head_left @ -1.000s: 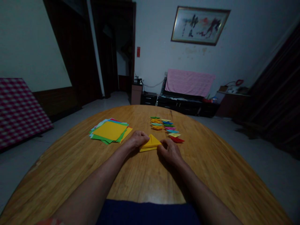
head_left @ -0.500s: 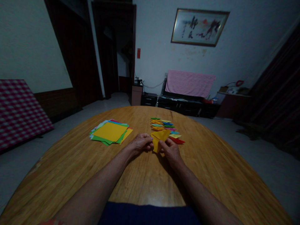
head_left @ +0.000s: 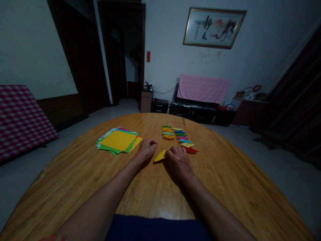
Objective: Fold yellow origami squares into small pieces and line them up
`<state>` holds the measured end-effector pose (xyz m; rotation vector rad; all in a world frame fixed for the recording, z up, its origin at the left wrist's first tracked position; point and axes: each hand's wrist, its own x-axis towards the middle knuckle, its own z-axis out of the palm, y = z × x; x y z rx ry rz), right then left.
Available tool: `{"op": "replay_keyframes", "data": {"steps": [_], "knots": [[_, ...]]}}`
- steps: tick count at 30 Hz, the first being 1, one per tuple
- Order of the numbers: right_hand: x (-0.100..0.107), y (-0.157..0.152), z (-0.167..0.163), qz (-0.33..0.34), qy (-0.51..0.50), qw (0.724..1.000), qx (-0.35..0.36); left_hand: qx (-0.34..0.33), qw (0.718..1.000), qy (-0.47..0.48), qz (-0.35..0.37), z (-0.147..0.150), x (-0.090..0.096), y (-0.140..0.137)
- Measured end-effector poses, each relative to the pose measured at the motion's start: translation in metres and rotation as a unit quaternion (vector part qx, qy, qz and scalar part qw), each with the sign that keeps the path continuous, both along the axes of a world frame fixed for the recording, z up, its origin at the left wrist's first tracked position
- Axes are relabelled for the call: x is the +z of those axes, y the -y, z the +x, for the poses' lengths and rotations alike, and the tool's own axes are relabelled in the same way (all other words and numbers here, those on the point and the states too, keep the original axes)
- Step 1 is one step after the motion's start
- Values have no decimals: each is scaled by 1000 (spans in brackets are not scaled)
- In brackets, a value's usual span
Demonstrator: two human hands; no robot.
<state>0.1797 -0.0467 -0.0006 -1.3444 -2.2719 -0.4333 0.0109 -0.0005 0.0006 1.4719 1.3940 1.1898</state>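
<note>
My right hand [head_left: 178,161] is closed on a folded piece of yellow paper [head_left: 160,156], whose pointed left end sticks out flat, low over the wooden table; its other end is hidden under my fingers. To the left, apart from the paper, my left hand [head_left: 147,149] has its fingers curled in, and nothing shows in them. Just beyond my right hand lies a red folded paper boat [head_left: 191,150], nearest in two columns of several small folded paper boats in orange, green, blue, pink and pale yellow.
Left of my left hand lies a loose stack of coloured square paper sheets [head_left: 117,140], yellow on top. The round wooden table [head_left: 82,180] has its far edge ahead. Beyond it stand a low black cabinet [head_left: 198,112] and a screen under a pink cloth [head_left: 203,88].
The yellow paper was held up between both hands and is now low and flatter under my right hand. My left hand has let go and moved left.
</note>
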Motion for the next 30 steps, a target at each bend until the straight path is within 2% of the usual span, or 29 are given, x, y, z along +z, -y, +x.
{"op": "replay_keyframes", "data": {"steps": [2, 5, 10, 14, 16, 19, 22, 25, 30], "knots": [[-1, 3, -1, -36, 14, 999, -6, -49, 998, -46, 19, -1, 2, 5], [-2, 7, 0, -76, 11, 997, -11, -121, 992, -46, -6, -5, 7, 14], [-2, 10, -1, -107, -2, 994, -12, -156, 986, -34, -58, -17, 12, 19], [-3, 7, -1, -120, -20, 992, -10, -214, 967, -100, -97, -26, 13, 18], [-4, 6, 0, -127, -30, 991, -5, -222, 956, -178, -74, -29, 13, 18], [-5, 5, 1, -128, -39, 991, -4, -214, 935, -281, 23, -31, 13, 15], [-3, 6, 1, -132, -40, 990, -9, -227, 919, -310, 83, -32, 12, 10], [0, 7, 0, -142, -44, 989, -8, -242, 915, -313, 78, -33, 11, 7], [0, 5, 0, -153, -63, 986, -13, -229, 923, -308, 18, -32, 12, 4]]}}
